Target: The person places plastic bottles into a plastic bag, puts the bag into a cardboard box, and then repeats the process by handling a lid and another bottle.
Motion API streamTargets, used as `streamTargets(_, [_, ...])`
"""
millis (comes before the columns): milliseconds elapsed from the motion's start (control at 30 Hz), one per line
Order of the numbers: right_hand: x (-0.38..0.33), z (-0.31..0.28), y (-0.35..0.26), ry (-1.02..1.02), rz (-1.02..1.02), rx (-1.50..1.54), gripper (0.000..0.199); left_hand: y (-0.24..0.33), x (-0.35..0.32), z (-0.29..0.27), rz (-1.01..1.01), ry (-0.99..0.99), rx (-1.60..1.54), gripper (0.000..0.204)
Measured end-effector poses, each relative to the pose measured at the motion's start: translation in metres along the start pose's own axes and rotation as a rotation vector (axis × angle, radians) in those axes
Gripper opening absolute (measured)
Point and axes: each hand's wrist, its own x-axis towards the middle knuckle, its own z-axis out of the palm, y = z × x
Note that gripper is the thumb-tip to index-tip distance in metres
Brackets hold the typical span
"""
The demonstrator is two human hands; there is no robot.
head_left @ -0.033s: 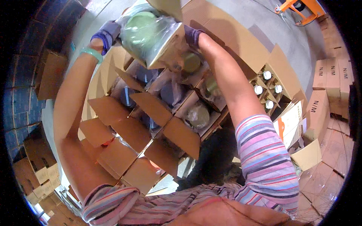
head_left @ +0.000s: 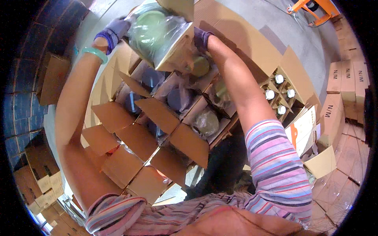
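The left hand (head_left: 114, 33), in a purple glove, presses its grip closed against the left side of a small carton (head_left: 173, 47) that is held high, at the top of the view. The right hand (head_left: 201, 38), also gloved, grips the right side of the same carton; only part of this hand shows behind the cardboard. The carton is open and tilted toward the camera, and inside it sits a green jar (head_left: 151, 27) wrapped in a clear plastic bag. A pale green bangle (head_left: 94, 53) is on the left wrist.

Just below the carton stands a stack of open boxes (head_left: 157, 114) with their flaps turned out. In several of them lie round jars in plastic, some dark blue (head_left: 179, 98), some olive green (head_left: 206, 122). To the right, a divided box (head_left: 281, 94) holds bottles with white caps. More closed cartons (head_left: 346, 78) are stacked at the right edge, on a grey floor (head_left: 283, 35). An orange metal frame (head_left: 311, 10) stands far at the upper right. Both sleeves (head_left: 275, 165) are striped pink, blue and white.
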Motion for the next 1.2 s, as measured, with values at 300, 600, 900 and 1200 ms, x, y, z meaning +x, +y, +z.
streamTargets(300, [0.057, -0.006, 0.020, 0.211, -0.030, 0.002, 0.046, 0.108, 0.027, 0.055, 0.106, -0.054, 0.881, 0.063])
streamTargets(600, [-0.064, -0.006, 0.054, 0.471, -0.736, -0.067, 0.046, 0.076, 0.009, 0.127, 0.392, 0.148, 0.750, 0.055])
streamTargets(900, [-0.191, -0.047, 0.177, 0.195, -0.666, -1.127, 0.064, 0.033, -0.017, 0.173, 0.028, -0.147, 0.748, 0.064])
streamTargets(1200, [-0.201, -0.046, 0.220, 0.218, -0.599, -1.019, 0.070, -0.002, -0.020, 0.238, -0.046, -0.097, 0.641, 0.073])
